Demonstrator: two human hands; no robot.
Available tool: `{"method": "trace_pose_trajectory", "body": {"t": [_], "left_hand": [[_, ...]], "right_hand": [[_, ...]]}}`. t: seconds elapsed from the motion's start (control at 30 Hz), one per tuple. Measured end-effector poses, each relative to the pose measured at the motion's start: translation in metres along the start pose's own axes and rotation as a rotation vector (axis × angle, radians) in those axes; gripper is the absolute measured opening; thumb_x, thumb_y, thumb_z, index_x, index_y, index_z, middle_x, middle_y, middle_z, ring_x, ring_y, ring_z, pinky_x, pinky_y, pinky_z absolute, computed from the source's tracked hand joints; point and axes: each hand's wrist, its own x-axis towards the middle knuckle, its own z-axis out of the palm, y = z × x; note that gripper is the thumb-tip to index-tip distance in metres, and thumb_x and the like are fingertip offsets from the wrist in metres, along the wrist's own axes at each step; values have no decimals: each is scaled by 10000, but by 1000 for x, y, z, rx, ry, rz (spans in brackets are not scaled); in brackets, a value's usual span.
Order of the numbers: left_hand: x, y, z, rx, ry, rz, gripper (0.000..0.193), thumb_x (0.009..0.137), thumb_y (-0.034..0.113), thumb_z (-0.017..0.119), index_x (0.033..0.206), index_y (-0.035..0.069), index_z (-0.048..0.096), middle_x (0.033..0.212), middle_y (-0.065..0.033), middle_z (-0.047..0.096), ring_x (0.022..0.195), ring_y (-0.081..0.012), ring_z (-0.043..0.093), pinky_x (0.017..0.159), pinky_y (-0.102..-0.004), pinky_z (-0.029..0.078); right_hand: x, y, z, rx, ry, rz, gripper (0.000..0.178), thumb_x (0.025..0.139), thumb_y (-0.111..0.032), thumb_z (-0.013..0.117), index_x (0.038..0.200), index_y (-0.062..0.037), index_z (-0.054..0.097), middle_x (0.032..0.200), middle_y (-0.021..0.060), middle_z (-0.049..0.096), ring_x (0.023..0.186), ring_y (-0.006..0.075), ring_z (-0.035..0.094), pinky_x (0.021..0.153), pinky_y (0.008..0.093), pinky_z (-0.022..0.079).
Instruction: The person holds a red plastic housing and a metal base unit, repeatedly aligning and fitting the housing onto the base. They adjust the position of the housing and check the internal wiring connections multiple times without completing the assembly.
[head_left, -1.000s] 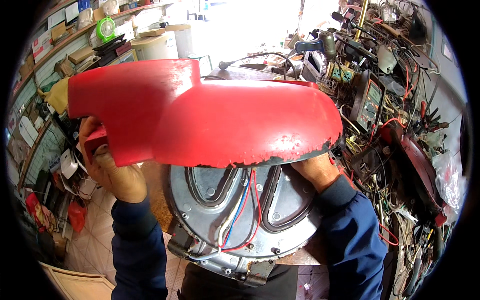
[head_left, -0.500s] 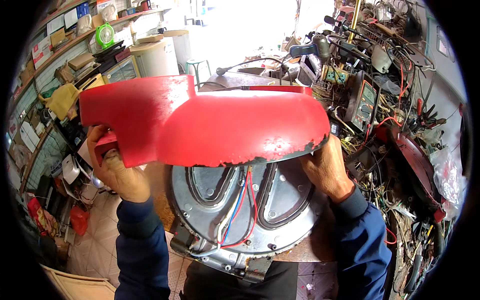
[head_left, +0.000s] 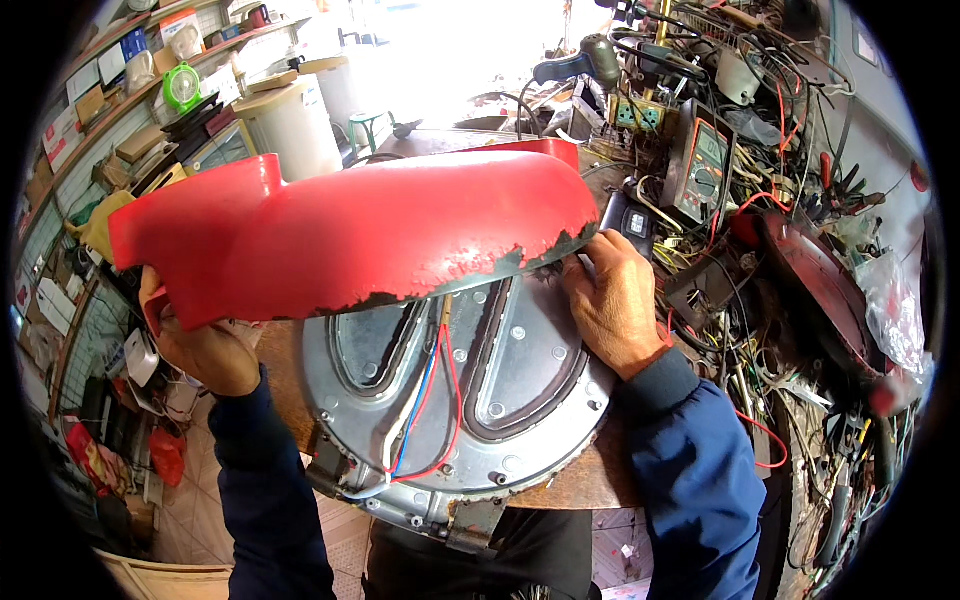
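Note:
A worn red shell (head_left: 350,235), chipped to black along its lower edge, is held up across the view. My left hand (head_left: 205,345) is closed around its left end, some fingers hidden behind it. At the right end, my right hand (head_left: 615,300) has its fingers curled over the chipped rim. Below the shell lies a round grey metal plate (head_left: 530,375) with raised curved ridges, its far part covered by the shell. Red, blue and white wires (head_left: 408,430) run from the plate's middle toward its near edge, where a hinge bracket (head_left: 475,525) sits.
The plate rests on a brown worktop (head_left: 580,480). To the right are a multimeter (head_left: 700,165), tangled cables, a dark red round cover (head_left: 815,290) and a clear plastic bag (head_left: 895,320). Shelves with boxes and a green fan (head_left: 182,88) line the left wall.
The view has shifted, so the scene sits further left and higher. Against it, the shell has tilted, its left end dropping nearer me. Both hands keep their hold.

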Motion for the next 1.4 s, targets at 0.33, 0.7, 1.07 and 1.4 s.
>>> {"method": "trace_pose_trajectory", "body": {"t": [0.33,0.7,1.07,1.4], "left_hand": [[-1,-3,-6,34,-12,-19,611,993,465,553,1366,-15,494,1245,-143,594,1064,-225,629,909,-360,539],[-4,9,13,-45,73,-35,513,922,347,629,1289,1,534,1262,-117,559,1114,-230,594,930,-369,536],[-6,5,2,214,41,100,554,955,460,516,1185,-39,587,1138,-129,602,1021,-224,603,881,-379,501],[-12,-3,-15,412,85,10,453,832,227,726,1213,1,634,1232,-168,634,1074,-342,632,927,-437,495]], "right_hand": [[-1,0,1,-29,-38,22,131,878,-127,641,904,-1,663,877,193,623,880,403,604,766,487,483],[-1,5,3,-5,-13,-4,124,867,-107,644,907,5,679,884,187,637,877,396,615,778,474,494],[-2,-1,-2,-3,-16,51,127,857,-96,657,931,7,668,908,189,632,896,404,611,786,475,496],[0,0,-3,28,-32,80,136,837,-69,644,943,15,662,989,191,648,951,398,616,831,464,502]]}}
